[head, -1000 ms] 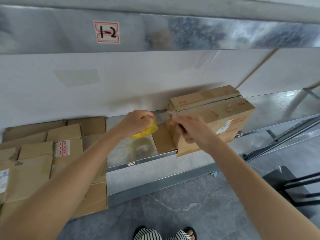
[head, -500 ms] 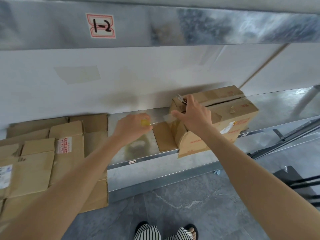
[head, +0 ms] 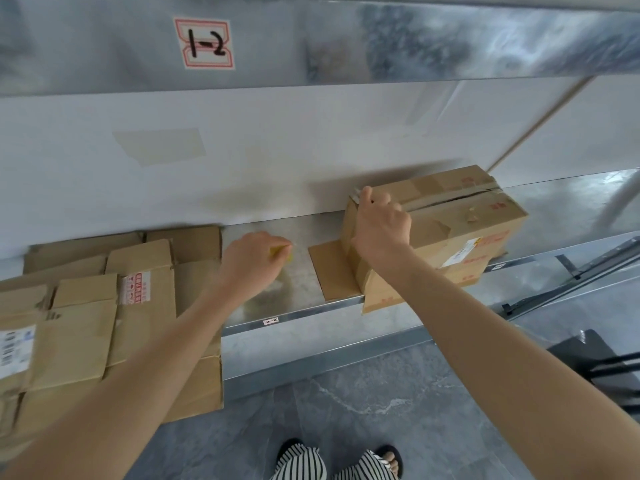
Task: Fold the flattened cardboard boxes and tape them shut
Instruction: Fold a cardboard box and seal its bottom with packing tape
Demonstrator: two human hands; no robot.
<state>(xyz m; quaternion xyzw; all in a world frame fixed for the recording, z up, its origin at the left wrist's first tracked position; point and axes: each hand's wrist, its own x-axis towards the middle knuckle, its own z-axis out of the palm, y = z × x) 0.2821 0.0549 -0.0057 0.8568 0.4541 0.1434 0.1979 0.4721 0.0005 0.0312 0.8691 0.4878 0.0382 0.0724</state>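
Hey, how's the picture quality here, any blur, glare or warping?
Head view: the left hand and the yellow tape roll it grips are motion-blurred; the right hand on the cardboard box is fairly sharp; glare mottles the upper metal shelf; the wide lens bows the shelf edges.

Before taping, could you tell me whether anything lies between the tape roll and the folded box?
Nothing visible blocks it: only bare shelf and a flat cardboard flap lie between the tape roll in the left hand and the box.

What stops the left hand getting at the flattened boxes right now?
Probably yes: the flattened boxes lie beside the left hand on the shelf, nothing between, though its fingers hold a yellow tape roll.
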